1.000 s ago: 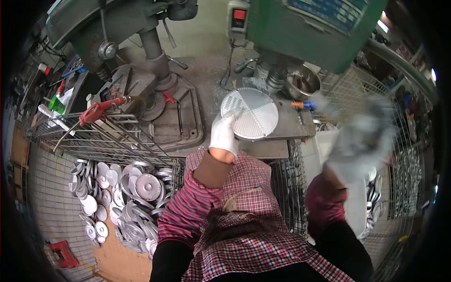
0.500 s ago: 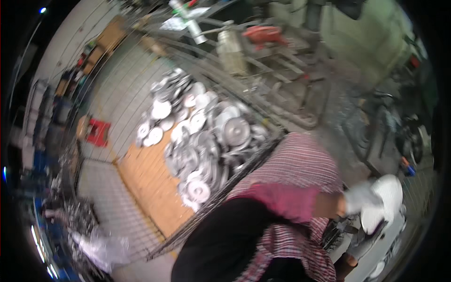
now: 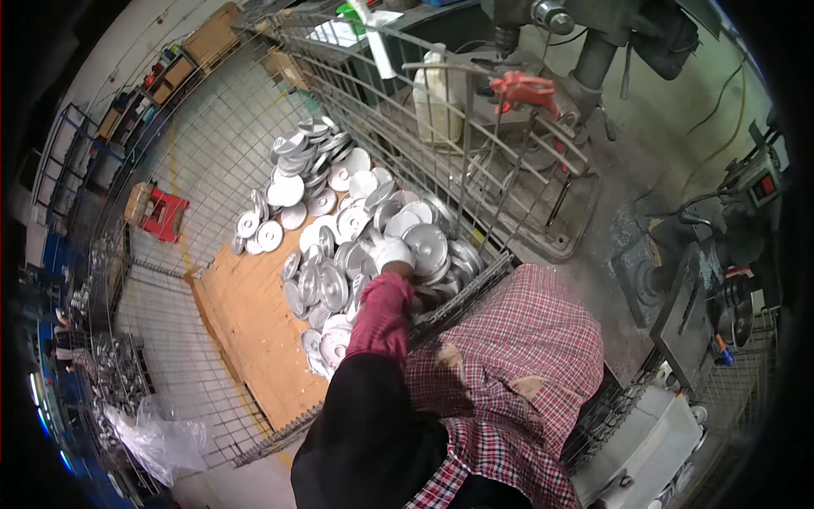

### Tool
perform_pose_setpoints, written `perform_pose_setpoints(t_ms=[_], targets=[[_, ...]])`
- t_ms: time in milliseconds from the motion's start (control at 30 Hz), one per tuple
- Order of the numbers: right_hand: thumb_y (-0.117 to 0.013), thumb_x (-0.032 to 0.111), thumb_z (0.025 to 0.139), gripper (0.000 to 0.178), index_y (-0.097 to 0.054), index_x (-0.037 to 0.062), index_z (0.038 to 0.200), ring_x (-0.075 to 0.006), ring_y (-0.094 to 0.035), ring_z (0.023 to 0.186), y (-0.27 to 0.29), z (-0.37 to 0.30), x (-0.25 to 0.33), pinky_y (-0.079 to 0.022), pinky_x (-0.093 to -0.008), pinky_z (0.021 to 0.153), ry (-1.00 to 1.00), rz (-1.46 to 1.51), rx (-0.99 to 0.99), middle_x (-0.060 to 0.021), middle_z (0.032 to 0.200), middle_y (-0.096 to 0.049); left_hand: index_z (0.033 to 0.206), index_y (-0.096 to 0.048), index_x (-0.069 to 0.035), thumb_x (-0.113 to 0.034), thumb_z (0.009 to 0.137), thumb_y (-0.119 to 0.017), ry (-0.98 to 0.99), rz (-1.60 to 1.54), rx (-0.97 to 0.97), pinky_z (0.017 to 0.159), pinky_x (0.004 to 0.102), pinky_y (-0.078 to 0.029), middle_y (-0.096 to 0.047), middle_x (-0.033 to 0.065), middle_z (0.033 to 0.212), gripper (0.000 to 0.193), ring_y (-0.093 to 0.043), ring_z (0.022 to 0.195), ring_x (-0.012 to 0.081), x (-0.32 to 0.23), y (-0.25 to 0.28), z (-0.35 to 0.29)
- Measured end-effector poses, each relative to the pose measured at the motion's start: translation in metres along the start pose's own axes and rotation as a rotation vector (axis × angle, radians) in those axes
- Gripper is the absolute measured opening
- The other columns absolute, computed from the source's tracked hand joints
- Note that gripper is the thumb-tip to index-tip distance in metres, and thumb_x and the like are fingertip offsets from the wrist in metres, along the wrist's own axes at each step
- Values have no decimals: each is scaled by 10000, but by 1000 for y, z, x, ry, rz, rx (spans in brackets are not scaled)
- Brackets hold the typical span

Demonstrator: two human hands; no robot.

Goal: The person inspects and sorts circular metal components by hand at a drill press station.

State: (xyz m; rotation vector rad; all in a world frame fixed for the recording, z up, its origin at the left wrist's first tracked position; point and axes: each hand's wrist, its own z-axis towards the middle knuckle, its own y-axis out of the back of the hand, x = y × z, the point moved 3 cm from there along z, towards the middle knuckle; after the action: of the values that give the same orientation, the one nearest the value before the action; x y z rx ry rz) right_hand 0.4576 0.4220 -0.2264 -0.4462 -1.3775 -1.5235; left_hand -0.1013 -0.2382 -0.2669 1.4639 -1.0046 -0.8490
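Note:
My left hand (image 3: pixel 393 253), in a pale glove with a red checked cuff, reaches over the near side of a wire cage (image 3: pixel 222 373). It is down among a heap of round silvery metal discs (image 3: pixel 334 286). Right beside the glove lies a larger ringed disc (image 3: pixel 425 247). The fingers blend into the shiny discs, so I cannot make out whether they grip one. My right hand does not show. A checked apron (image 3: pixel 517 339) covers my front, against the cage's near edge.
A brown board (image 3: pixel 246 310) forms the cage floor. To the right stand a machine column (image 3: pixel 598 59), a plastic jug (image 3: pixel 437 102), a red-handled tool (image 3: pixel 524 89) and a pale tray (image 3: pixel 649 441). A red stool (image 3: pixel 165 216) is beyond the cage; clear plastic wrap (image 3: pixel 157 437) hangs at left.
My left hand has swung from the pale discs at the far right over into the cage's heap. My right hand, visible low at the right before, has left the view.

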Motion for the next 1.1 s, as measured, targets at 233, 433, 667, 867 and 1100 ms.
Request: perform_pose_setpoints(t_ms=[233, 433, 667, 867, 1100], targets=[[-627, 90, 838, 273, -575, -69, 1054, -165, -590, 790, -109, -32, 213, -501, -298, 700, -175, 205, 687, -57, 978, -627, 876, -621, -30, -46, 596, -640, -796, -995, -592, 918, 544, -393, -642, 110, 972, 282, -545, 1049, 386, -61, 113, -103], [-457, 437, 936, 465, -571, 18, 1101, -97, -418, 335, -210, -77, 408, -330, -231, 318, -591, 493, 1183, -42, 680, -598, 837, -669, -171, -175, 557, -705, -1704, -814, -797, 714, 389, -449, -591, 34, 842, 282, -542, 746, 255, -90, 224, -211], [-604, 267, 878, 304, -547, -3, 1005, -68, -443, 373, -169, -71, 406, -341, -199, 312, -338, 780, 895, -43, 723, -589, 1244, -492, -18, -256, 841, -632, -1007, -1712, 467, 1054, 411, -309, -431, 201, 1331, 489, -397, 1246, 311, -160, 200, -239], [-558, 230, 903, 267, -521, -9, 1016, -73, -463, 377, -170, -70, 408, -357, -189, 298, -325, 893, 768, -53, 716, -583, 1394, -329, -79, -592, 895, -393, -266, -2345, 1875, 1055, 470, -299, -406, 106, 1392, 718, -370, 1284, 294, -178, 192, -297], [-551, 267, 911, 337, -525, -30, 1069, -73, -455, 344, -186, -43, 406, -361, -183, 288, -323, 897, 899, -56, 715, -594, 1363, -351, -42, -471, 906, -485, -471, -2228, 1646, 1016, 454, -364, -448, 123, 1343, 641, -445, 1226, 285, -189, 171, -253]])
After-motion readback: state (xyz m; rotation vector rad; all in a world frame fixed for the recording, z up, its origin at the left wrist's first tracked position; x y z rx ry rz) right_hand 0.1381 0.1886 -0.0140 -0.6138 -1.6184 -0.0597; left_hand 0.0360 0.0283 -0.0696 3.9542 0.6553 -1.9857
